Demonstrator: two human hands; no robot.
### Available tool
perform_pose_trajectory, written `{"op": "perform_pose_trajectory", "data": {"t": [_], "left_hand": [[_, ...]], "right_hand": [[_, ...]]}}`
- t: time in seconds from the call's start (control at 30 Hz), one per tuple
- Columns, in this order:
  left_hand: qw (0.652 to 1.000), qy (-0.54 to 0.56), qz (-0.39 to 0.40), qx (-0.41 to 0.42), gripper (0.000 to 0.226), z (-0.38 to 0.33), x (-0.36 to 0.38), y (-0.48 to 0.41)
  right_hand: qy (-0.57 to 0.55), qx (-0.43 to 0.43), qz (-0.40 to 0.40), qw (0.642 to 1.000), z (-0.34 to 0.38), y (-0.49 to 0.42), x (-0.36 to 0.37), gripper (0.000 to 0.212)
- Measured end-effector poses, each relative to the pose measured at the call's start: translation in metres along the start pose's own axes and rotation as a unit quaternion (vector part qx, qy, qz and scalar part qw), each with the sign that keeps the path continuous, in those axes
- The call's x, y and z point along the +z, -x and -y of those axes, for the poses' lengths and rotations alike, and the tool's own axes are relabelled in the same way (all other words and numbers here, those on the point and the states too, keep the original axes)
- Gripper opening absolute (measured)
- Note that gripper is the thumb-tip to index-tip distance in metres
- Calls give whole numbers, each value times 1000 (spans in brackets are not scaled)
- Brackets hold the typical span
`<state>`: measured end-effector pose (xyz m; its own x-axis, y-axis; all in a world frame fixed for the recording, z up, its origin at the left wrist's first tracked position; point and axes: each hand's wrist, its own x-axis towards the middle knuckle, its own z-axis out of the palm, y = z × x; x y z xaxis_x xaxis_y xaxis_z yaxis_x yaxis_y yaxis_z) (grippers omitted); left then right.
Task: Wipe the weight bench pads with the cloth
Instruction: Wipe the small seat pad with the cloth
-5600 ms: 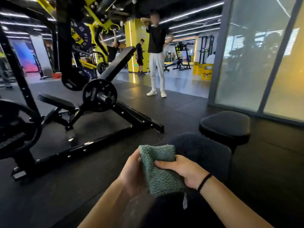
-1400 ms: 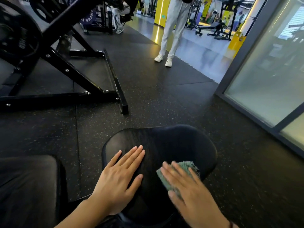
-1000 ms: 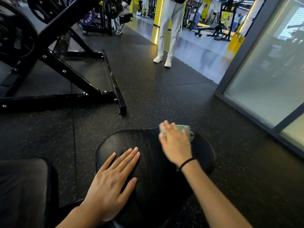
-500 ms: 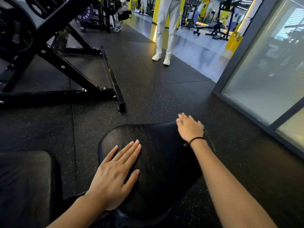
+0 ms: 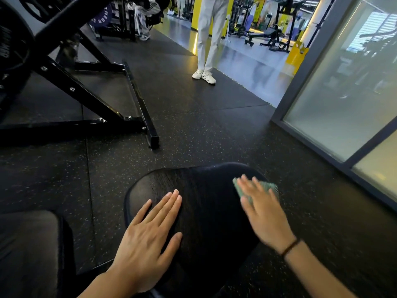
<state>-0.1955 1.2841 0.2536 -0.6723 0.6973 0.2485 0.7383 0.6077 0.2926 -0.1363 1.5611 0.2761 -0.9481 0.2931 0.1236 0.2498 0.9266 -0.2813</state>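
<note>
Clearly midway: I see the round black pad (image 5: 206, 211) under both hands, the second pad (image 5: 28, 250) at eight o'clock apparently not yet wiped. Left hand (image 5: 148, 237) rests flat, released. Right hand (image 5: 264, 214) presses the green cloth (image 5: 268, 187) at the pad's two o'clock edge, fingers spread rather than clenched.

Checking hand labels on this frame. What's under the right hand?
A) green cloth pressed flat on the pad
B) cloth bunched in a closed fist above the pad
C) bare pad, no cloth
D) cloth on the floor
A: the right hand lies open with fingers spread over the green cloth at the right edge of the round pad; the left hand rests flat on the pad without any cloth.
</note>
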Motion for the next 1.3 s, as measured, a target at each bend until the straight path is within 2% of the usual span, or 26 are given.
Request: {"op": "perform_pose_trajectory", "data": {"t": [0.13,0.23,0.3,0.4,0.47,0.53,0.6,0.73,0.8,0.87,0.97,1.03,1.1,1.2,1.3], "left_hand": [[1000,-5,2,-3,63,-1,-1,-1],[1000,-14,2,-1,62,-3,-1,0],[1000,-15,2,-3,63,-3,-1,0],[1000,-17,6,-4,64,-3,0,0],[1000,-16,6,-4,64,-3,1,0],[1000,-9,-3,-2,64,-4,1,1],[1000,-6,-8,0,65,-3,-1,-1],[999,-37,4,-3,64,-3,-1,-3],[999,-48,9,-5,64,-4,-2,-2],[999,-51,13,-4,65,-5,-3,-1],[999,-40,14,-6,66,-5,-3,0],[999,-31,16,-8,66,-6,-3,0],[1000,-27,13,-6,66,-7,-4,-1],[1000,-22,13,-3,66,-7,-5,-2],[1000,-21,16,-6,66,-5,-4,-2]], "right_hand": [[53,71,16,996,-9,-94,9,48],[53,83,26,995,16,-114,13,48],[39,30,19,999,41,-81,19,49],[14,-105,26,994,88,28,21,55],[6,-164,29,986,97,83,18,59],[24,-180,59,982,90,81,12,58],[18,-188,60,980,86,39,13,54],[36,-134,65,988,100,-67,35,53],[39,-96,73,992,110,-88,39,51],[40,-100,62,992,108,-71,37,52],[9,-149,56,987,89,16,20,54],[-18,-146,92,985,77,78,6,54],[-26,-133,125,983,68,94,-2,52],[2,-121,95,988,70,36,2,56],[47,-77,64,994,71,-57,19,51]]}}
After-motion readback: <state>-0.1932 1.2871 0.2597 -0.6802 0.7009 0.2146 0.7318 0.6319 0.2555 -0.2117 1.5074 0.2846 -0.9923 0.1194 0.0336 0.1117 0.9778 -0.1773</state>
